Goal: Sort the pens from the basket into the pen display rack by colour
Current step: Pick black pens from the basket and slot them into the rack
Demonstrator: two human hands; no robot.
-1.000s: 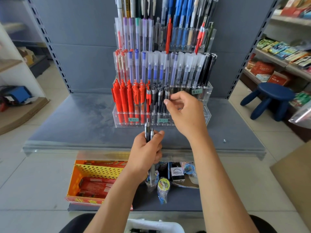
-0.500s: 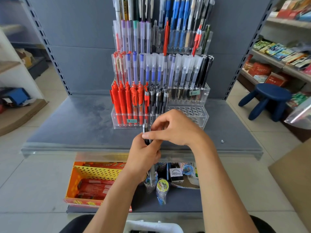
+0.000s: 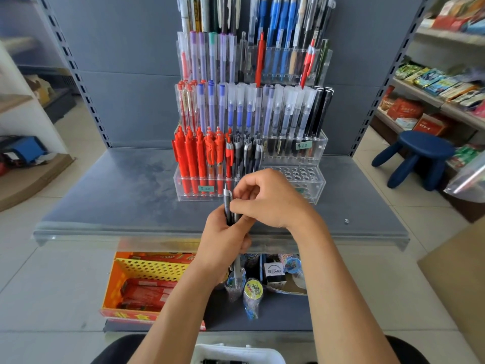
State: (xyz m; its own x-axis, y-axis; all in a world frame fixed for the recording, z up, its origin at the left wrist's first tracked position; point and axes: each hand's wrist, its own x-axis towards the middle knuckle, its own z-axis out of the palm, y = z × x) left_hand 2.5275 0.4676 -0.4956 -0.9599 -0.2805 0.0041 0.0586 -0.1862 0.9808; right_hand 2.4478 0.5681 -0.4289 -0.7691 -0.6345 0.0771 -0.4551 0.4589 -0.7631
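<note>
Left hand (image 3: 223,243) gripping grey pens (image 3: 227,204), right hand (image 3: 270,200) pinching one, rack (image 3: 316,189) front row holding red pens (image 3: 190,158)

One pen rack (image 3: 309,186) holds uncountably many pens (image 3: 191,156); one left hand (image 3: 223,240), one right hand (image 3: 267,200), one blue stool (image 3: 420,151), one yellow basket (image 3: 154,269).

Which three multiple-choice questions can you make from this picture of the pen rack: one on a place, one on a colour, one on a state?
1. Where in the front row of the rack are the empty holes? A) left end B) middle C) right end
2. What colour are the front row's leftmost pens? A) red B) green C) yellow
3. What is the left hand doing? A) hanging idle B) gripping dark pens C) pressing the shelf
Answers: C, holes show bare there; A, plainly red; B, its fingers curl round them.
</note>
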